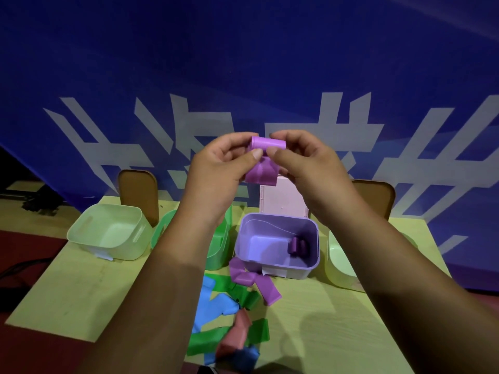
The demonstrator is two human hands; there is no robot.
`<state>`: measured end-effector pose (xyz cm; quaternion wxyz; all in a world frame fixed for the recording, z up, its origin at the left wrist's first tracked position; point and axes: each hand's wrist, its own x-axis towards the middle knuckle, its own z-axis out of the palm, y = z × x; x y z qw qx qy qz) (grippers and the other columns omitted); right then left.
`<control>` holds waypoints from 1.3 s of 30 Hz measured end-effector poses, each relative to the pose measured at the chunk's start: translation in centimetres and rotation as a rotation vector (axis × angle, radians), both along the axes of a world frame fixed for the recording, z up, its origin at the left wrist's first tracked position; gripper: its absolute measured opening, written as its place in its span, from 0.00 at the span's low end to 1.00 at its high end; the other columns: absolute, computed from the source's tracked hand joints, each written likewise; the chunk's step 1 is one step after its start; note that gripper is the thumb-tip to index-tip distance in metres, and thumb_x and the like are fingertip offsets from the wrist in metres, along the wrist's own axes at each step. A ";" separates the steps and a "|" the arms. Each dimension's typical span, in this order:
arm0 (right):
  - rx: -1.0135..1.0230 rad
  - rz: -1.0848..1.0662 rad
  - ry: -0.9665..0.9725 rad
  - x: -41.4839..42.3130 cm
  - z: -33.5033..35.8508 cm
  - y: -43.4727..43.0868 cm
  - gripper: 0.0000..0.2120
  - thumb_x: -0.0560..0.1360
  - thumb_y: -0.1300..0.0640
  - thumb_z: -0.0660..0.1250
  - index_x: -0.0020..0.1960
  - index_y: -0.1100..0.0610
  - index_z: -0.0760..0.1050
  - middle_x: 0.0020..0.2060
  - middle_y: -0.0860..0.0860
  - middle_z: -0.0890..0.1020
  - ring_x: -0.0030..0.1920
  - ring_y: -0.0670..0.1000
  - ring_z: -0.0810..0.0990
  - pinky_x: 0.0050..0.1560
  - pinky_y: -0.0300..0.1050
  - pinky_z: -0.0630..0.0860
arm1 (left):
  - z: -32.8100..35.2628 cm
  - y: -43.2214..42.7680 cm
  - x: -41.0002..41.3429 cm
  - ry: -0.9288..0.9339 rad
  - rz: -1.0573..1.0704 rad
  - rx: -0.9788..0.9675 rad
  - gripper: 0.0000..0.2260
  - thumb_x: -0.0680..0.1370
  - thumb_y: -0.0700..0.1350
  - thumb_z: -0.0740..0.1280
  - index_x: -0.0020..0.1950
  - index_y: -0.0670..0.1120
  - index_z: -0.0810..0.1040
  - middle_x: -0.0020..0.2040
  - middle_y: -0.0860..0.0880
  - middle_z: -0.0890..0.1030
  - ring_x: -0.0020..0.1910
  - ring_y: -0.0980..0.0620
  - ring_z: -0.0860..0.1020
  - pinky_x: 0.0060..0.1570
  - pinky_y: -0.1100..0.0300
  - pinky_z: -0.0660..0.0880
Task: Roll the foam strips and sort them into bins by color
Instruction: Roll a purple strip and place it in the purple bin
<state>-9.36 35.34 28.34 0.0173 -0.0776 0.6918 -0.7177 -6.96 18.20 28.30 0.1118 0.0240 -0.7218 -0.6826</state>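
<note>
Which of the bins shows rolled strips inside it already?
The purple bin, second from the right: dark purple rolls sit near its right wall. The pale bin at far left shows none; the green bin and the far-right bin are partly hidden.

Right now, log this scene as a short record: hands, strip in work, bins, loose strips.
left hand: pinches the purple strip
right hand: pinches the same strip
purple strip: partly rolled, tail hanging, held up above the bins
purple bin: dark purple rolls at its right side
green bin: mostly hidden behind the left forearm
left pale bin: no strips visible inside
right pale bin: partly hidden by the right arm
loose strips: purple, green, blue, red, on the table
</note>
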 end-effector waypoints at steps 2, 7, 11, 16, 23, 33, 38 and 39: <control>-0.004 -0.008 -0.042 0.0 -0.1 -0.2 0.11 0.79 0.45 0.72 0.58 0.47 0.85 0.51 0.50 0.88 0.54 0.53 0.87 0.61 0.59 0.84 | 0.1 -0.1 -0.1 0.003 -0.014 -0.002 0.14 0.82 0.38 0.74 0.65 0.51 0.85 0.57 0.49 0.89 0.59 0.48 0.87 0.62 0.43 0.84; 0.040 -0.048 -0.013 -0.3 -0.4 -0.3 0.08 0.83 0.49 0.70 0.57 0.49 0.85 0.47 0.48 0.87 0.48 0.48 0.87 0.55 0.49 0.85 | 0.0 -0.2 -0.2 -0.022 -0.046 0.035 0.17 0.81 0.35 0.73 0.67 0.50 0.85 0.59 0.49 0.88 0.61 0.48 0.86 0.64 0.44 0.83; 0.004 -0.048 -0.002 -0.6 -0.2 -0.4 0.05 0.81 0.55 0.73 0.56 0.52 0.85 0.46 0.50 0.86 0.43 0.45 0.84 0.48 0.42 0.83 | -0.3 -0.4 -0.6 -0.077 -0.069 0.138 0.16 0.80 0.38 0.74 0.68 0.45 0.84 0.61 0.43 0.88 0.62 0.44 0.86 0.65 0.46 0.82; 0.025 -0.040 0.027 -0.9 -0.2 -0.2 0.07 0.79 0.57 0.75 0.57 0.50 0.84 0.48 0.50 0.87 0.50 0.49 0.86 0.54 0.47 0.85 | -0.2 0.3 -1.1 -0.115 -0.059 0.212 0.11 0.83 0.40 0.73 0.65 0.41 0.84 0.59 0.39 0.87 0.58 0.43 0.88 0.55 0.54 0.84; 0.049 -0.018 0.014 -1.5 -0.6 0.1 0.06 0.78 0.59 0.74 0.53 0.50 0.84 0.46 0.47 0.87 0.51 0.48 0.86 0.57 0.48 0.84 | -0.7 -0.1 -2.2 -0.108 -0.051 0.169 0.14 0.80 0.35 0.75 0.65 0.43 0.84 0.57 0.41 0.89 0.59 0.40 0.87 0.67 0.43 0.81; 0.049 0.106 -0.030 -3.3 -1.4 0.7 0.12 0.81 0.59 0.74 0.62 0.48 0.80 0.51 0.51 0.88 0.52 0.52 0.88 0.60 0.51 0.84 | -1.8 -0.3 -4.1 -0.105 -0.073 0.306 0.19 0.78 0.30 0.74 0.67 0.41 0.84 0.60 0.43 0.88 0.62 0.48 0.86 0.62 0.59 0.80; 0.129 0.024 -0.025 -4.2 -3.2 0.4 0.14 0.80 0.60 0.75 0.63 0.50 0.81 0.52 0.52 0.87 0.51 0.52 0.88 0.60 0.55 0.85 | -4.2 0.5 -5.6 -0.197 -0.147 0.442 0.10 0.81 0.29 0.68 0.61 0.35 0.84 0.57 0.38 0.88 0.59 0.49 0.87 0.61 0.64 0.80; 0.152 0.010 -0.038 -4.4 -3.9 0.4 0.14 0.79 0.58 0.76 0.63 0.51 0.80 0.52 0.51 0.87 0.50 0.51 0.88 0.59 0.55 0.85 | -4.8 0.6 -5.9 -0.212 -0.121 0.444 0.10 0.81 0.29 0.69 0.60 0.36 0.85 0.55 0.39 0.89 0.58 0.50 0.87 0.58 0.65 0.80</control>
